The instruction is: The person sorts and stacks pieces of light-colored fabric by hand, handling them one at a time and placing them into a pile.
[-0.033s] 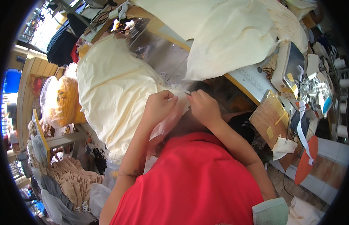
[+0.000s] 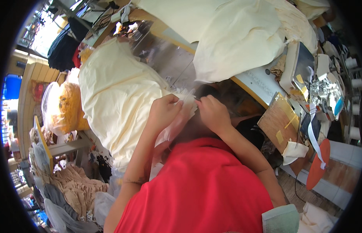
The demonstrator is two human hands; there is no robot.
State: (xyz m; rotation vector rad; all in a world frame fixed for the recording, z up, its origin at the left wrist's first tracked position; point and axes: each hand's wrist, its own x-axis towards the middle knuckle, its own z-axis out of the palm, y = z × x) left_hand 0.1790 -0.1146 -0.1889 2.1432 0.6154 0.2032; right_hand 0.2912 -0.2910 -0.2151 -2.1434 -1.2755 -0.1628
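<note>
My left hand [image 2: 164, 111] is closed in a pinch on the edge of a large piece of cream fabric [image 2: 117, 97]. The fabric is bunched in folds over my lap and spreads to the far left. Thin white edges of it show just beyond my left fingertips. Close by on the right, my right hand [image 2: 214, 113] has its fingers pressed together around a small, dark, thin thing, too small to make out. A narrow gap separates the two hands, and the fabric edge lies between them.
A sewing machine [image 2: 327, 87] stands on the table [image 2: 255, 82] at right. More cream cloth [image 2: 239, 42] hangs over the table's edge. A wooden board [image 2: 279, 122] juts out at right. At left sit a clear plastic bag with yellow contents [image 2: 66, 106] and piled tan cloth [image 2: 78, 186].
My right hand has shifted very slightly to the right, widening the gap to my left hand a little. My left hand keeps its pinch on the fabric.
</note>
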